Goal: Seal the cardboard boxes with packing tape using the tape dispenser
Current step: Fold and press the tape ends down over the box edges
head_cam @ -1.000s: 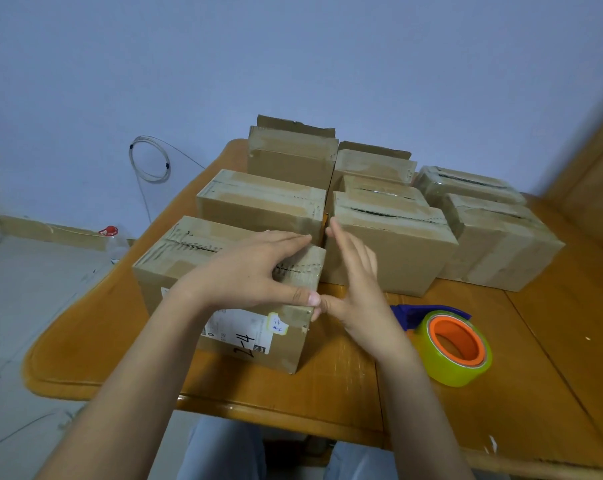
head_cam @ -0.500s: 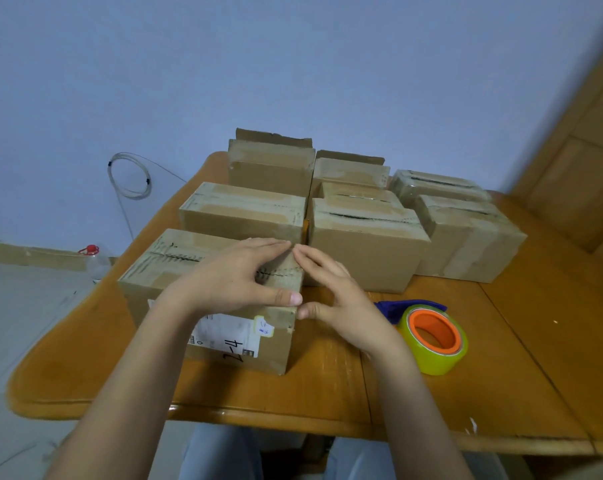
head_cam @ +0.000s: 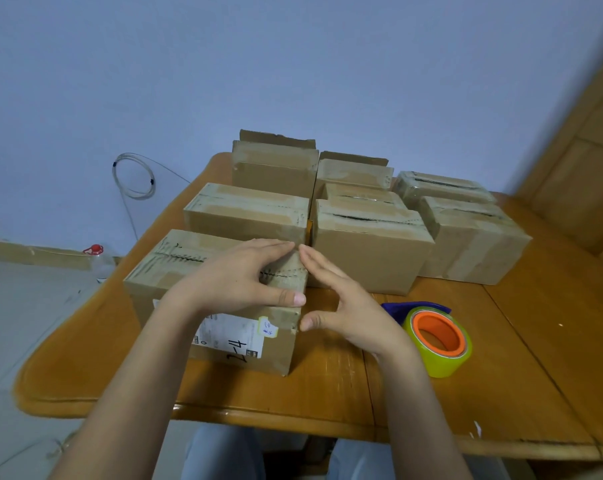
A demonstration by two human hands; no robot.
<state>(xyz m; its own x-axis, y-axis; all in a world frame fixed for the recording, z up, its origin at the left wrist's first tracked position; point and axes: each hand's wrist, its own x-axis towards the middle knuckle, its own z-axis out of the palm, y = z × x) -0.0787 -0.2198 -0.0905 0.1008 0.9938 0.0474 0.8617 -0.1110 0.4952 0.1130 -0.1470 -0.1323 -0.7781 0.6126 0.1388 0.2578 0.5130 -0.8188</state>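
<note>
Box (head_cam: pixel 175 258) nearest the person gets steadied: left hand (head_cam: pixel 237 275) lies flat on top, fingers straight, likely pressing the seam shut; right hand (head_cam: pixel 341 306), open and empty, flanks its 3 o'clock end. Tape dispenser (head_cam: pixel 445 363) lies untouched at 4 o'clock, handy for grabbing.

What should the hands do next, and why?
Probably the right hand should reach over for the tape roll. The left hand rests on top of the nearest box, the right hand is open and holds nothing, and the tape roll lies on the table beside it.
</note>
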